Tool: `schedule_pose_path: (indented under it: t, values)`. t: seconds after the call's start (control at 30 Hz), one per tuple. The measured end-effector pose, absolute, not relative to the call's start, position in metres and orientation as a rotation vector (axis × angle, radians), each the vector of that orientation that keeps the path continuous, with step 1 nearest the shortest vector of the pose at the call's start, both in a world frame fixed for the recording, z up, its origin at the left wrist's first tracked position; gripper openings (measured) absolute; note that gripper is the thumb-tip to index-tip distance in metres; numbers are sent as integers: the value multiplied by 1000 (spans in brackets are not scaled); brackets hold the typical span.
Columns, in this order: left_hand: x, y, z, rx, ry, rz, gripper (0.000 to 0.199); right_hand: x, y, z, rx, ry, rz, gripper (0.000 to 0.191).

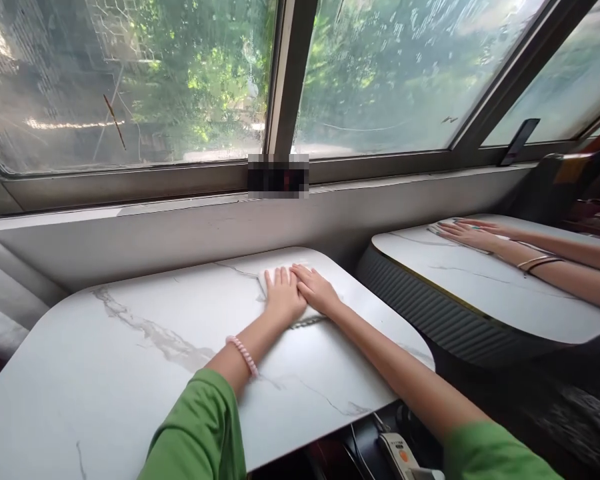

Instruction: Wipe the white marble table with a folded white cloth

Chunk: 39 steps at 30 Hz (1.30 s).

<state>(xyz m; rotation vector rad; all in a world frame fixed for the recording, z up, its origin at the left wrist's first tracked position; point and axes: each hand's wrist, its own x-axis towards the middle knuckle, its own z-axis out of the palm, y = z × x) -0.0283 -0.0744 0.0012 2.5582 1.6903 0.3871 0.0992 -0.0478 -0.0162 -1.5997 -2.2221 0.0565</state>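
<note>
A folded white cloth (263,284) lies on the marble-patterned white table (145,380), towards its window side. My left hand (285,293) rests flat on top of it, fingers stretched out and pointing at the window. Beside it, my right hand (318,289) also lies flat, its fingers reaching to the edge of the left hand. Both hands are open and cover most of the cloth, so only its corners and near edge show. A pink beaded bracelet (243,355) circles my left wrist.
On a second marble-patterned table (460,280) at the right, another person's hands (470,233) lie flat on a cloth. Windows run along the back above a white ledge (190,233). A phone-like dark object (520,141) leans there. Below my table's near edge sits a light-coloured device (399,455).
</note>
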Motion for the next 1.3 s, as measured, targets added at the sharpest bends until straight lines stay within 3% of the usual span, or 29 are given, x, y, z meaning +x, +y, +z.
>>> schedule_pose_path:
  t: [0.27, 0.57, 0.8, 1.1, 1.3]
  values:
    - [-55, -9, -3, 2514, 1850, 450, 53, 58, 17, -6, -1609, -2218, 60, 49]
    - [-57, -5, -2, 2535, 1825, 455, 52, 60, 18, -10, -1610, -2213, 80, 54]
    - [-65, -57, 2, 2545, 1817, 360, 55, 57, -33, -5, -1544, -2313, 122, 56]
    - [-89, -182, 8, 2648, 1550, 268, 60, 44, -174, -14, -1531, -2345, -98, 55]
    - [-99, -210, 8, 2678, 1511, 210, 63, 35, -208, -3, -1543, -2378, -74, 56]
